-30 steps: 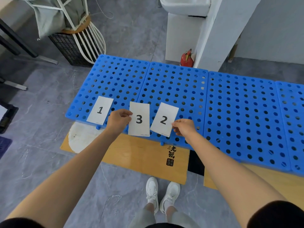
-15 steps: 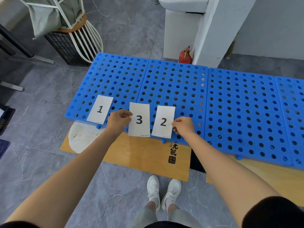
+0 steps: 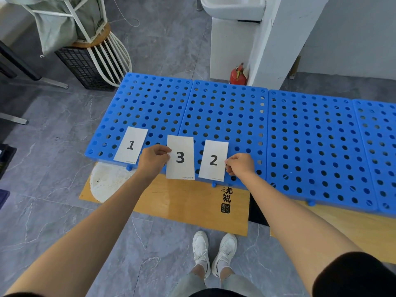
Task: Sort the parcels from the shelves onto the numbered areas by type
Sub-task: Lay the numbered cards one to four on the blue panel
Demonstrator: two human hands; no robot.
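So I'm standing over the blue perforated panels (image 3: 225,112) laid on the floor, and I've got the number cards in a row along the near edge. Card 1 (image 3: 130,145) lies flat on the far-left panel, nobody touching it. My left hand (image 3: 153,160) is pinching the left edge of card 3 (image 3: 180,157) between thumb and fingers, and my right hand (image 3: 240,165) is pinching the right edge of card 2 (image 3: 213,160) the same way. So both hands are closed on a card, nothing open.

Order reads 1, 3, 2 left to right, which looks wrong to me, so I'm guessing these 2 want swapping or at least spreading out before any sorting starts. No parcels or shelves in view at all, so the real job hasn't begun as far as I can tell.

Handling-wise: these look like thin paper or light card, basically weightless and a bit floppy. Both hang over the panel's front edge toward the orange board (image 3: 188,200) below, so a side-edge pinch is the easy grab. Flat on the panel they'd be fiddly to pick up, though the holes might let a fingertip get under. A draft could shift them, and squeezing hard would crease them, so a light grip it is.
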